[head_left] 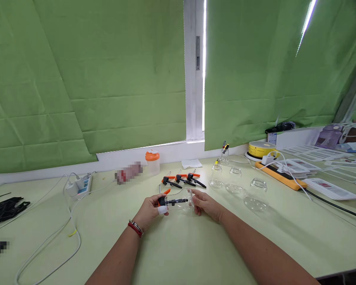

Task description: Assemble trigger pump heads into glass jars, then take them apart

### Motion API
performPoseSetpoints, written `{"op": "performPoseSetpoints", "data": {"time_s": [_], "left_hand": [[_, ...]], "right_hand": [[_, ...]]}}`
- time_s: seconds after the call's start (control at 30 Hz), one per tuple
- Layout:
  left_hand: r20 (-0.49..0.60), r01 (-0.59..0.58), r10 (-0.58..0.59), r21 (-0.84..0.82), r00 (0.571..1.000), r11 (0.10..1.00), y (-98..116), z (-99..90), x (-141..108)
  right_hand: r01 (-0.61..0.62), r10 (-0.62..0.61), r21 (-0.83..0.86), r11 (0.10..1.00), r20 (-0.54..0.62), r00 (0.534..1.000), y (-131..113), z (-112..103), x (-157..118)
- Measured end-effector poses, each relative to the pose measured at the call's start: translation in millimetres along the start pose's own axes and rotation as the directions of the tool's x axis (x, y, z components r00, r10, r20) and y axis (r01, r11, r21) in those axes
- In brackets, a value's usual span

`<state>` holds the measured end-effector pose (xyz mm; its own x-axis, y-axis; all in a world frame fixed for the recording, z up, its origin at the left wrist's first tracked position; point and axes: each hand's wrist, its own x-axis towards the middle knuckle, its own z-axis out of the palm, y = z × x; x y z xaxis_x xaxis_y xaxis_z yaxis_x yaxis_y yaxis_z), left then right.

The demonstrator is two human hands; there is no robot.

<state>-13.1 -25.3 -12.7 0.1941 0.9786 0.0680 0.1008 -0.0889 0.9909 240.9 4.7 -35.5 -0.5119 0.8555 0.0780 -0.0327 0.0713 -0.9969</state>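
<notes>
The person's left hand was wrapped round a black top, and the right hand held the wide end of a clear glass bottle. The bottle was on its side between the two hands, with its top at nine o'clock. A black tube showed through the glass, so this one looked at least partly put together (whether the top was tight, nobody could tell). From there, three loose tops with orange handles lay on the table at twelve o'clock. Three standing bottles were at two to three o'clock. The nearer two had no tops, so more seemed left.
</notes>
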Motion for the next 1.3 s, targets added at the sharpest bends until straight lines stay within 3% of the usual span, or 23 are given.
{"op": "performPoseSetpoints", "data": {"time_s": [0.23, 0.33, 0.5, 0.63, 1.17, 1.3], "left_hand": [[0.002, 0.007, -0.007, 0.004, 1.000, 1.000, 4.3, 3.7, -1.5], [-0.011, 0.007, -0.007, 0.003, 1.000, 1.000, 4.2, 2.7, -1.1], [-0.043, 0.006, -0.006, 0.005, 0.999, 1.000, 2.2, -1.2, 0.0], [-0.039, 0.004, -0.003, 0.014, 0.999, 1.000, 1.8, -1.0, -0.4], [-0.021, 0.013, -0.013, 0.002, 1.000, 1.000, 4.7, 1.9, -2.1], [-0.045, 0.012, -0.013, -0.008, 0.999, 1.000, 3.6, -0.7, -1.8]], "right_hand": [[-0.062, 0.058, -0.055, 0.997, -0.069, 0.996, 1.3, 6.0, 4.9], [-0.074, 0.071, -0.059, 0.995, -0.045, 0.996, 0.7, 4.9, 4.2], [-0.008, 0.008, -0.005, 1.000, 0.021, 1.000, -4.4, -1.8, -1.9], [0.032, -0.030, -0.054, 0.998, 0.040, 0.999, -4.3, -4.2, -3.6], [-0.042, 0.039, -0.061, 0.997, -0.053, 0.998, 3.7, 1.9, 2.7], [-0.004, 0.002, -0.058, 0.998, -0.034, 0.999, -0.7, 3.4, -0.4]]}}
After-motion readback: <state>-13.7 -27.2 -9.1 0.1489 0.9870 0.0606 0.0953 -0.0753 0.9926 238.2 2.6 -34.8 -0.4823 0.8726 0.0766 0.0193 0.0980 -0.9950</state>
